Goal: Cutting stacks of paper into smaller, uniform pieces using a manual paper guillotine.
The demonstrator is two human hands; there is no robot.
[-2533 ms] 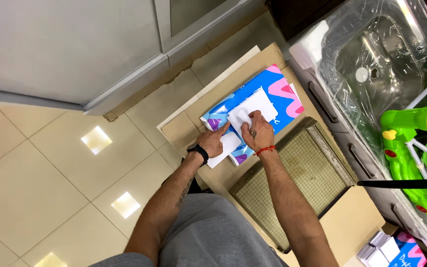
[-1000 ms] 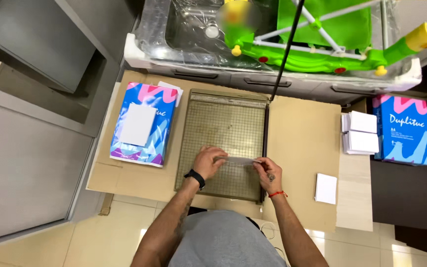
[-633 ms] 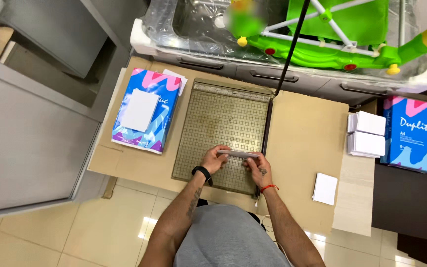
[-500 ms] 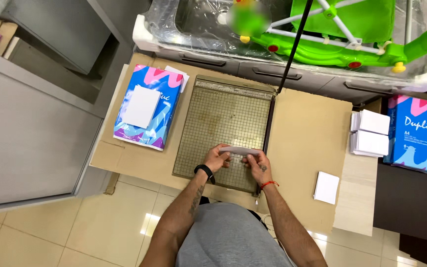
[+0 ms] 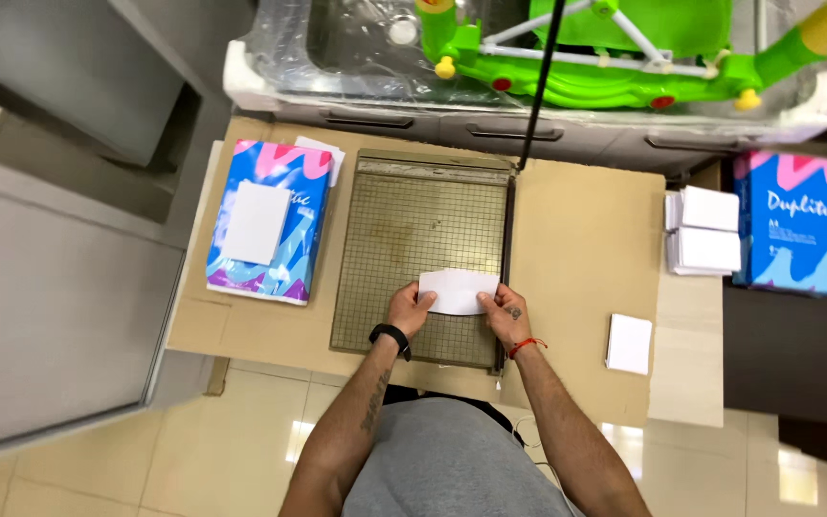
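Your left hand (image 5: 408, 308) gripped the left end of a small white sheet (image 5: 458, 291), fingers closed on its edge, and your right hand (image 5: 507, 312) pinched the right end the same way. You held the sheet flat over the near right part of the cutter (image 5: 420, 251), its right end close beside the blade edge. The cutter's arm (image 5: 539, 81) stood raised at the far right corner of its gridded bed. The cutter sat in the middle of the cardboard top (image 5: 581, 249). Near the top's left edge lay a blue ream (image 5: 270, 220) with a white stack (image 5: 256, 222) resting on it. A small white pile (image 5: 630, 343) lay toward the near right corner, and more stacks (image 5: 705, 231) sat just past the right edge, beside a second ream (image 5: 796, 222).
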